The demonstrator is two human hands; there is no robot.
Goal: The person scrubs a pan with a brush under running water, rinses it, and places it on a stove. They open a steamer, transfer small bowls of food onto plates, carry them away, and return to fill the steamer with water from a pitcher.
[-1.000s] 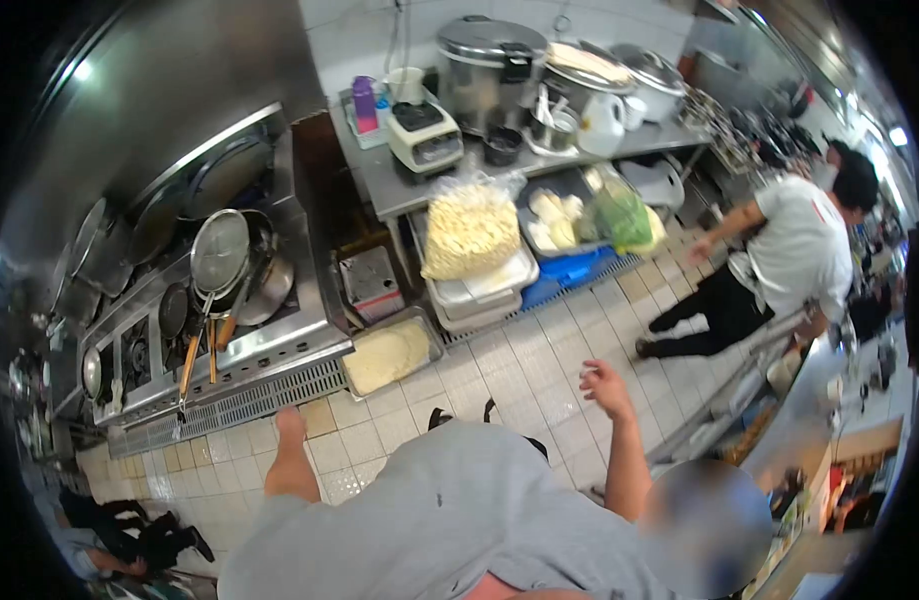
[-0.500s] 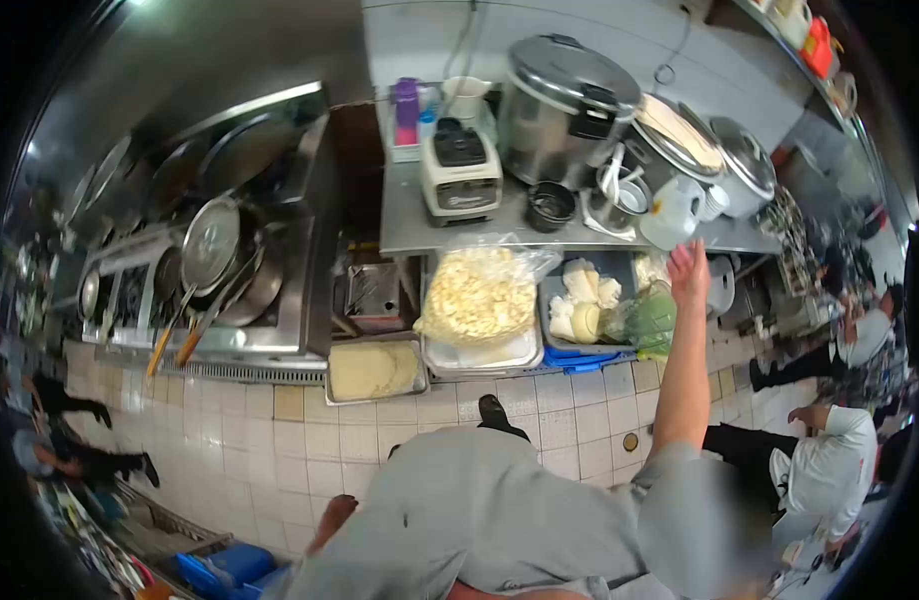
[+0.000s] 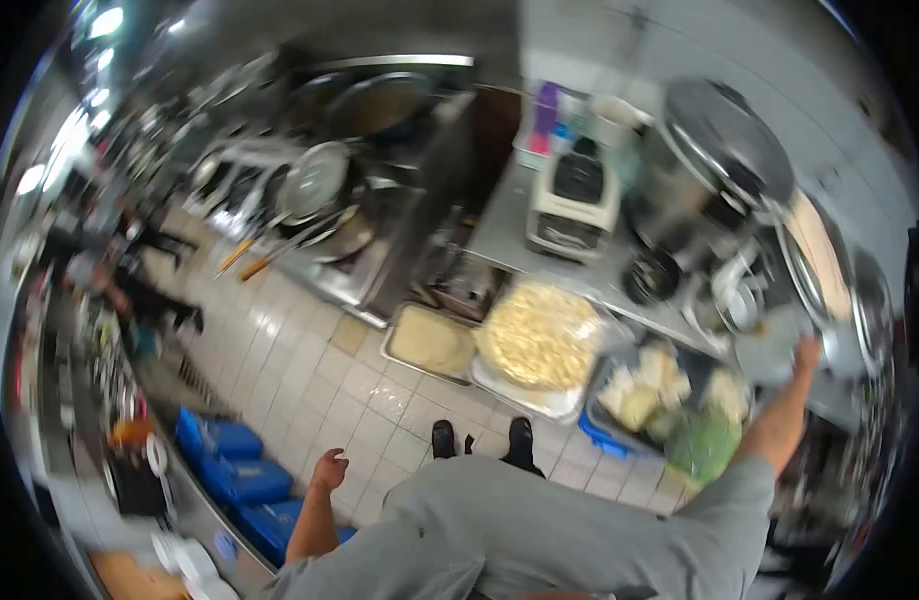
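My right hand (image 3: 807,352) reaches to the counter's right end, beside a translucent plastic jug (image 3: 764,350). Blur hides its fingers, and whether it touches the jug is unclear. My left hand (image 3: 329,468) hangs over the tiled floor with its fingers loosely apart and nothing in it. Under the right forearm lies a green bag (image 3: 701,445), next to a grey tray (image 3: 604,408) of pale, wrapped items. A clear bag of pale cut pieces (image 3: 539,335) rests on a white tray left of that. Near the jug stands a small metal pot (image 3: 739,305).
A blender base (image 3: 573,205), a black bowl (image 3: 651,276) and a large steel cooker (image 3: 714,150) stand on the counter (image 3: 499,225). Pans (image 3: 319,180) sit on the stove at left. Blue containers (image 3: 244,480) are at lower left. People (image 3: 129,290) stand at far left.
The view has turned and tilted, so the counter appears slanted and farther right. My left hand shows more fully. My right hand has come closer to the jug and the metal pot.
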